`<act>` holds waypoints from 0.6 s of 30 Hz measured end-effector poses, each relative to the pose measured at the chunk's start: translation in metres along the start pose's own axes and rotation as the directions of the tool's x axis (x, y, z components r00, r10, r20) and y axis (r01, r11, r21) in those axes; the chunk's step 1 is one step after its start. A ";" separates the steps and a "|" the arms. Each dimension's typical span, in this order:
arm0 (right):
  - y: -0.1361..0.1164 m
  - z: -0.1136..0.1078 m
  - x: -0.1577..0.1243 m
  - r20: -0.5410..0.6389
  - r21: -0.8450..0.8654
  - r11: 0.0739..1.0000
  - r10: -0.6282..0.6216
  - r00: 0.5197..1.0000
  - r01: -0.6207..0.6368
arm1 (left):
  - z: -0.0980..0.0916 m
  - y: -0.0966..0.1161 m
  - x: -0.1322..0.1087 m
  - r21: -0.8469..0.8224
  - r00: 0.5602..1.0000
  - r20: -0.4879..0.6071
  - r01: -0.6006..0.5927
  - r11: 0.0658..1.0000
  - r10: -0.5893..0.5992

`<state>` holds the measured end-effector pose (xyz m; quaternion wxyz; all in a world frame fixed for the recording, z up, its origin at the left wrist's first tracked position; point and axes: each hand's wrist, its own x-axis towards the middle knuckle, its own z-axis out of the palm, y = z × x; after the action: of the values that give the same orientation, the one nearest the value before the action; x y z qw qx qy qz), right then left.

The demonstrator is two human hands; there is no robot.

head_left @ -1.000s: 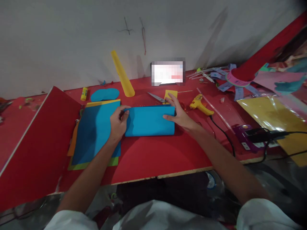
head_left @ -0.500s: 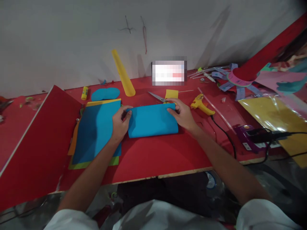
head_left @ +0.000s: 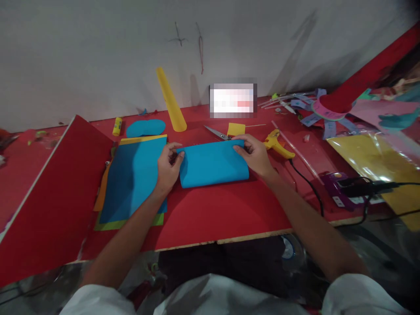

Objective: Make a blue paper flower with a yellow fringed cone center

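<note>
A folded sheet of blue paper [head_left: 213,165] lies between my hands on the red tabletop, its near edge a rounded bend. My left hand [head_left: 169,166] pinches its far left corner between thumb and fingers. At the far right corner my right hand [head_left: 254,154] grips the same sheet, thumb on top. Just beyond the paper are scissors [head_left: 217,132], partly hidden by the right hand, and a small yellow paper square [head_left: 236,129]. To the left lies a stack of coloured sheets, a blue one [head_left: 134,179] uppermost, partly under my left forearm.
A yellow glue gun [head_left: 278,145] with a black cord lies right of my hand, near a clear stick [head_left: 297,153] and a purple power strip [head_left: 339,190]. Behind stand a yellow paper tube [head_left: 172,100] and a glue stick [head_left: 117,126]. A red board [head_left: 55,205] slants up at left.
Both hands and the folded blue paper have shifted slightly to the right. The grip at both far corners stays the same.
</note>
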<state>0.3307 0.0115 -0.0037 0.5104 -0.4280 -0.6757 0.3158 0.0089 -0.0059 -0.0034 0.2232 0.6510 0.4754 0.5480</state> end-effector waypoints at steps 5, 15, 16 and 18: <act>0.002 0.001 -0.001 -0.001 0.008 1.000 -0.024 1.000 0.024 | 0.000 -0.004 -0.002 0.022 1.000 0.008 0.006 1.000 -0.006; 0.002 -0.001 0.000 0.013 -0.021 0.999 -0.038 0.999 0.038 | -0.002 -0.006 -0.001 0.074 1.000 0.019 -0.002 0.997 0.001; 0.002 -0.001 0.000 0.015 -0.020 0.999 -0.035 0.999 0.035 | -0.002 -0.006 -0.001 0.075 1.000 0.020 -0.001 0.997 -0.001; 0.000 -0.001 0.000 0.016 -0.020 0.999 -0.025 1.000 0.025 | -0.002 -0.006 -0.001 0.064 1.000 0.025 0.005 0.998 -0.006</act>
<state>0.3322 0.0114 -0.0037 0.5046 -0.4222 -0.6881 0.3059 0.0043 -0.0044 -0.0083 0.2097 0.6633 0.4917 0.5238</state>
